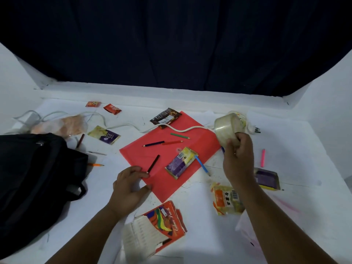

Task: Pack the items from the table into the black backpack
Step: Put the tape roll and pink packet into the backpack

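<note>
Right hand point(238, 157) gripping packing tape roll point(227, 128), lifted off table at right corner of red folder point(167, 159). Light, rigid, slick; best held through core or across rim. Left hand point(129, 185) half-spread, empty, at folder's near edge. Black backpack point(32, 183) far left of folder.

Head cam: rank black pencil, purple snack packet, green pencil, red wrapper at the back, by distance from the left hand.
From the left hand:
1. Black pencil, at the fingertips on the red folder.
2. Purple snack packet, to its right on the folder.
3. Green pencil, farther back, near the white cable.
4. Red wrapper, back of the table.
</note>
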`<state>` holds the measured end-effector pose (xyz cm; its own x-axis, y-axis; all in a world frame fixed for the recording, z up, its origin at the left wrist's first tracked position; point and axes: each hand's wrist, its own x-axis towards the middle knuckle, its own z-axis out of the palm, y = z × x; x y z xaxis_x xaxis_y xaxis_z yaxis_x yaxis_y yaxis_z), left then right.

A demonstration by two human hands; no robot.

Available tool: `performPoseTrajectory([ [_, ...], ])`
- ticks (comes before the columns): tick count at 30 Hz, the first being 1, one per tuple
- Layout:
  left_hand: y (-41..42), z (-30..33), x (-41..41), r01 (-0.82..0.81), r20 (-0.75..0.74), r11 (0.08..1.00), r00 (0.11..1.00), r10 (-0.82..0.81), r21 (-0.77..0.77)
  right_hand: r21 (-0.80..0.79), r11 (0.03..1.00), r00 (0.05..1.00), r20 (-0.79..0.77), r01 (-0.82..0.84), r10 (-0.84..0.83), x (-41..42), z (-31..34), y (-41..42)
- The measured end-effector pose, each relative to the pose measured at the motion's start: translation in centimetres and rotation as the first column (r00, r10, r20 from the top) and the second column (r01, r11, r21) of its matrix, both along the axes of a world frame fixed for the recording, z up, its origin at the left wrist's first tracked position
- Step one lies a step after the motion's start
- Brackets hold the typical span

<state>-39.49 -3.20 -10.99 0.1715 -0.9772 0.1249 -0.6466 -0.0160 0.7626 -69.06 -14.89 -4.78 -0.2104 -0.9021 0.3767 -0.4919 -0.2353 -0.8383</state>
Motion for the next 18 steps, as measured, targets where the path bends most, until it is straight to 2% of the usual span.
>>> performPoseTrajectory([
  [1,0.0,1.1,0.1,0.005,-0.181,0.999,0.984,0.005,0.054,0.0,0.997,0.997,0.02,-0.073,0.073,1.2,0.3,0.7],
  [2,0.0,2.2,0.3,0.024,-0.388,0.994,0.921,0.019,0.107,0.01,0.99,0.989,0.042,-0.143,0.142,2.3,0.4,1.4],
  [3,0.0,3.2,0.8,0.029,-0.533,0.985,0.843,0.066,0.168,0.02,0.978,0.976,0.068,-0.207,0.205,3.6,0.6,2.2],
  [4,0.0,3.7,1.6,-0.009,-0.566,0.982,0.816,0.116,0.188,0.021,0.967,0.964,0.077,-0.255,0.253,4.8,0.6,3.0],
  [6,0.5,4.1,3.5,-0.162,-0.463,0.981,0.865,0.191,0.103,-0.012,0.944,0.943,0.047,-0.329,0.329,7.3,0.6,4.4],
  [8,1.7,4.1,5.9,-0.309,-0.234,0.947,0.93,0.282,-0.09,-0.016,0.909,0.909,0.037,-0.415,0.416,9.8,0.2,5.5],
  [10,3.4,4.3,8.6,-0.342,0.027,0.89,0.93,0.366,-0.301,0.006,0.875,0.875,0.016,-0.484,0.484,12.4,-0.2,6.1],
  [11,4.3,4.3,10.3,-0.346,0.162,0.87,0.893,0.421,-0.352,0.023,0.864,0.864,-0.008,-0.504,0.504,13.7,-0.4,6.5],
  [13,5.9,4.3,13.7,-0.423,0.361,0.855,0.779,0.513,-0.301,0.043,0.845,0.844,-0.047,-0.533,0.535,16.7,-0.4,7.3],
  [15,7.1,4.2,16.7,-0.539,0.459,0.829,0.705,0.541,-0.149,0.053,0.824,0.823,-0.043,-0.564,0.566,19.8,-0.3,8.1],
  [18,7.7,5.2,20.2,-0.585,0.453,0.811,0.72,0.525,-0.009,0.068,0.783,0.783,-0.032,-0.618,0.621,24.6,-0.1,8.8],
])
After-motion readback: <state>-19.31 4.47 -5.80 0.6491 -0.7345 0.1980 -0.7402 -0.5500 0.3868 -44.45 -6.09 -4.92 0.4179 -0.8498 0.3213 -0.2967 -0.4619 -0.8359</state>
